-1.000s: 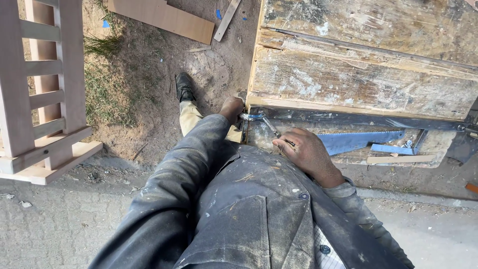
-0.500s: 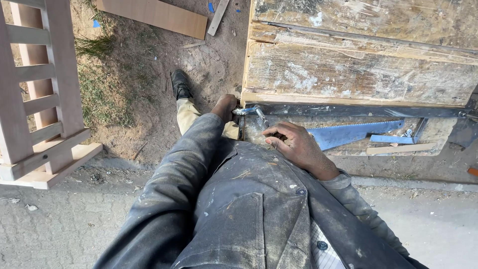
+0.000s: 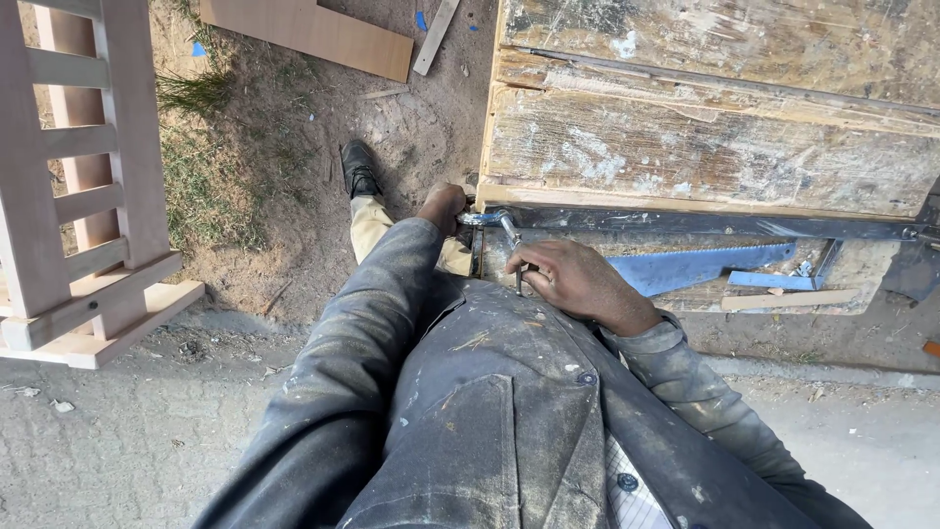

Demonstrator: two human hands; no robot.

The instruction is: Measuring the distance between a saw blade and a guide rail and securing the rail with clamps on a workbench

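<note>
The person's torso, in a dusty grey jacket [image 3: 490,411], fills the lower centre of the view and hides the near edge of the workbench [image 3: 705,147] below the hands. The person's legs are mostly covered; only one tan trouser leg [image 3: 370,220] and a black shoe [image 3: 358,168] show on the dirt.

The left hand [image 3: 443,206] is closed in a fist at the left end of the bench's metal vise bar [image 3: 685,223]. What it grips is hidden under the knuckles and cannot be identified. The right hand [image 3: 578,284] lies just beside it, fingers curled down around a thin metal rod [image 3: 511,235], apparently the vise handle, which runs from the screw head at the bench corner toward the person's body. The rod's lower end is partly covered by the fingers. How firmly the fingers close on it cannot be told.

An open recess under the bench top holds a blue handsaw blade [image 3: 700,266], teeth upward, with its handle end hidden behind the right hand. The recess also holds a small blue strip [image 3: 769,280] and a pale wooden slat [image 3: 788,299]. The bench is cut off at the top and right edges.

A light wooden slatted frame [image 3: 88,196] stands at left, cut off by the frame edge. A flat board [image 3: 308,34] lies on the dirt at top.
</note>
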